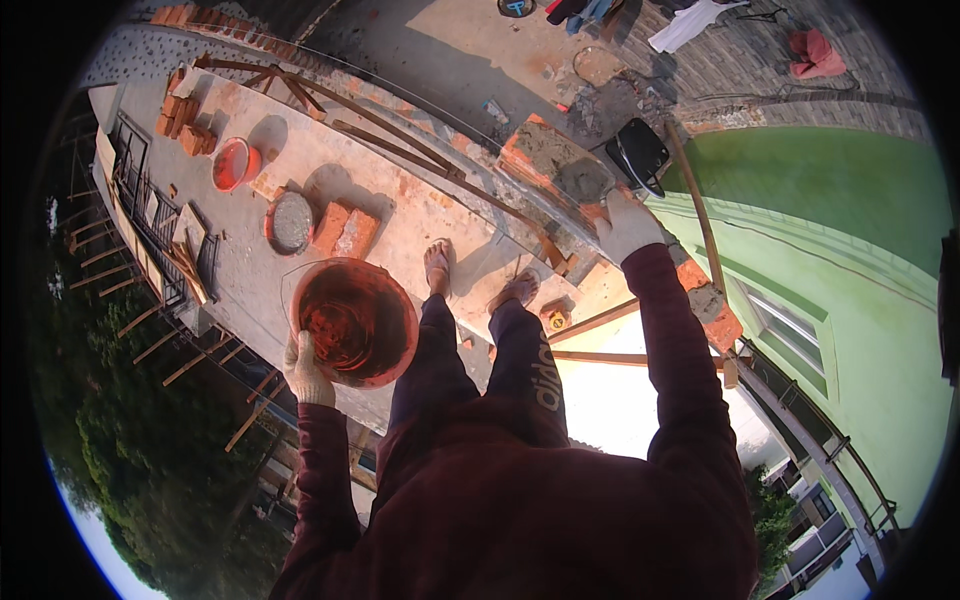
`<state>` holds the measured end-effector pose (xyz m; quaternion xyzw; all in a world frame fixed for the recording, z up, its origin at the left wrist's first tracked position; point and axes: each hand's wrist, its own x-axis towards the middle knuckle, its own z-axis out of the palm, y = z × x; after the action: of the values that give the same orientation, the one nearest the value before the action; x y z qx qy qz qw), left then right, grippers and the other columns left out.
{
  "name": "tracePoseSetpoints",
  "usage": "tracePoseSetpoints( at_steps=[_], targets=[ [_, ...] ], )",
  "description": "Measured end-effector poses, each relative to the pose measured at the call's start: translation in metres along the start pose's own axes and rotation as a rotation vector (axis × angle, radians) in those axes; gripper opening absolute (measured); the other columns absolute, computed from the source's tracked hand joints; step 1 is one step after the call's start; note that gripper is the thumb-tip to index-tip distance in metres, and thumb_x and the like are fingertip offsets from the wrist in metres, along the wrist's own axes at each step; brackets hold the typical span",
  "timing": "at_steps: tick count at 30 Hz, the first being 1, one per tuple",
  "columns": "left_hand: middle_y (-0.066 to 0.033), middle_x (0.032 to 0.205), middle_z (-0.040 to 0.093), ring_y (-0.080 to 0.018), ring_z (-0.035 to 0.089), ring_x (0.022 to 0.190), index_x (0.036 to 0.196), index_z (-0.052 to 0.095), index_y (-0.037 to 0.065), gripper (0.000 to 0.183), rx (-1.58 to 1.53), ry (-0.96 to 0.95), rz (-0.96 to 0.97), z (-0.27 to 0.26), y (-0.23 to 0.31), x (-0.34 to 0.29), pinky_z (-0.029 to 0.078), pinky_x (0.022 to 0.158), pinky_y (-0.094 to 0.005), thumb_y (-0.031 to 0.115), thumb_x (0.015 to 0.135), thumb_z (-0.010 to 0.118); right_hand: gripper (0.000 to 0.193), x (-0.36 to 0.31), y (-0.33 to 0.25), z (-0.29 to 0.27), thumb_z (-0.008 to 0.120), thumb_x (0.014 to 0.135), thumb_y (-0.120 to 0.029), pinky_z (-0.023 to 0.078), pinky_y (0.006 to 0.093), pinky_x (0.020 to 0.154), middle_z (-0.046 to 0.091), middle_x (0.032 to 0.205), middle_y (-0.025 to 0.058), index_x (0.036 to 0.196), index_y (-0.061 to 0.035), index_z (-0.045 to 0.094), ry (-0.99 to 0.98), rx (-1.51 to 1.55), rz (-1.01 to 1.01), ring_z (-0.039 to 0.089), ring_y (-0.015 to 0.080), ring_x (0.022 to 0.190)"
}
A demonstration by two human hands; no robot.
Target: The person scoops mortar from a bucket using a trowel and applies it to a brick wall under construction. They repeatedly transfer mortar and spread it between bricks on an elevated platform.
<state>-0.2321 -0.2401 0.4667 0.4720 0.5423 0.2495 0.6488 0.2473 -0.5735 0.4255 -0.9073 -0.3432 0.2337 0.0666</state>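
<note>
My left hand [308,374], in a pale work glove, is closed on the rim of a red bucket [398,345]. The bucket is tilted toward me, and its inside shows wet-looking smears but no load. My right hand [632,226], gloved too, reaches forward to the top of a low brick wall [530,150]. Its fingers look spread over the wall's edge, beside grey mortar [583,180]; the fingertips show only in part. A black rounded pan-like thing [637,150] lies just beyond that hand.
On the platform stand a bucket of grey mortar [290,224], a red bucket [232,164], loose bricks [346,230] and brick stacks [177,115]. A wooden beam [420,155] runs along the wall. A small orange-yellow item [556,320] sits near my foot. A green wall [850,270] rises at right.
</note>
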Motion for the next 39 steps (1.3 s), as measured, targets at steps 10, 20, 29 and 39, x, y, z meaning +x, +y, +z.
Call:
tracePoseSetpoints(
  at_steps=[10, 20, 29, 39],
  targets=[
    [-0.0005, 0.095, 0.072, -0.0061, 0.062, 0.071, 0.111, 0.070, 0.003, 0.021, 0.096, 0.061, -0.041, -0.014, -0.004, -0.009, 0.047, 0.063, -0.0212, 0.021, 0.102, 0.064, 0.045, -0.008, 0.042, -0.032, 0.059, 0.098, -0.036, 0.054, 0.0467, 0.073, 0.072, 0.097, 0.0144, 0.130, -0.0043, 0.061, -0.284, 0.471, 0.362, 0.071, 0.0345, 0.082],
    [0.0045, 0.096, 0.068, -0.0017, 0.056, 0.074, 0.134, 0.064, -0.001, 0.040, 0.240, 0.040, -0.084, -0.008, -0.007, -0.017, 0.043, 0.066, -0.0190, 0.021, 0.101, 0.067, 0.047, 0.060, 0.076, 0.014, 0.058, 0.098, -0.042, 0.052, 0.0446, 0.079, 0.071, 0.093, 0.0224, 0.115, 0.0000, 0.068, -0.337, 0.395, 0.133, 0.068, 0.0359, 0.086],
    [-0.0017, 0.113, 0.070, -0.0102, 0.063, 0.098, 0.138, 0.060, -0.003, 0.045, 0.187, 0.086, -0.077, 0.000, -0.005, -0.021, 0.049, 0.089, -0.0261, 0.019, 0.100, 0.067, 0.041, 0.062, 0.014, -0.051, 0.052, 0.103, -0.041, 0.047, 0.0380, 0.042, 0.057, 0.063, 0.0067, 0.110, -0.0025, 0.063, -0.621, 0.548, 0.425, 0.056, 0.0187, 0.045],
    [0.0006, 0.108, 0.070, -0.0079, 0.062, 0.096, 0.131, 0.065, -0.001, 0.040, 0.221, 0.001, -0.028, 0.028, -0.001, -0.018, 0.049, 0.086, -0.0247, 0.023, 0.099, 0.069, 0.039, 0.090, 0.029, -0.033, 0.052, 0.101, -0.037, 0.044, 0.0381, 0.042, 0.060, 0.064, 0.0086, 0.102, 0.0001, 0.064, -0.761, 0.593, 0.327, 0.058, 0.0212, 0.048]
  ],
)
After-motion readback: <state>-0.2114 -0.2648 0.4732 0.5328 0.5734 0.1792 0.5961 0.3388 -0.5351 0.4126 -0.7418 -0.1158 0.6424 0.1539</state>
